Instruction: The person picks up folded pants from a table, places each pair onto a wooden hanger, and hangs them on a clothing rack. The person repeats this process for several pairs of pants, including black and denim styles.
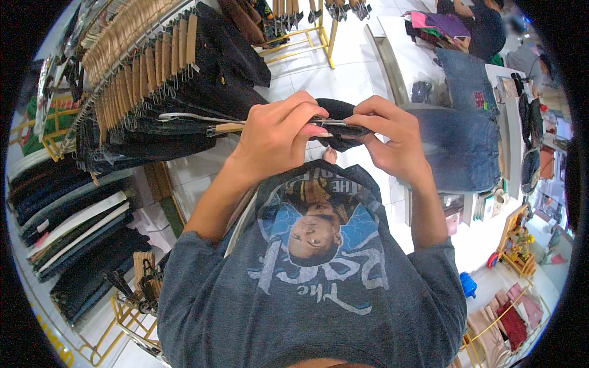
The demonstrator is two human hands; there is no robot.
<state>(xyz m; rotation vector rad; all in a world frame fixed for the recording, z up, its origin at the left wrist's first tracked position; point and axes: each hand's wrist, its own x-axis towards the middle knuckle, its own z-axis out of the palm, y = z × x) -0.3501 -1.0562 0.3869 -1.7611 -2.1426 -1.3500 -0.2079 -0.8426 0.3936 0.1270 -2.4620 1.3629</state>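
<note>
A black garment (pixel 340 108) hangs between my two hands at the upper middle, its lower part mostly hidden behind them. My left hand (pixel 280 131) pinches its edge and a clip hanger, whose wooden bar (pixel 229 127) and pale hook (pixel 184 116) stick out to the left. My right hand (pixel 389 133) has thumb and fingers closed on the metal clip (pixel 329 122) and the garment's other edge. Whether the clip's jaws are on the cloth cannot be told.
Dark trousers (pixel 230 60) hang on a rack at upper left, with wooden hangers (pixel 156 64) along its rail. Folded trousers (pixel 92 248) lie on shelves at lower left. Jeans (pixel 460 147) cover a white table at right. Another person (pixel 487 27) stands beyond, near folded clothes.
</note>
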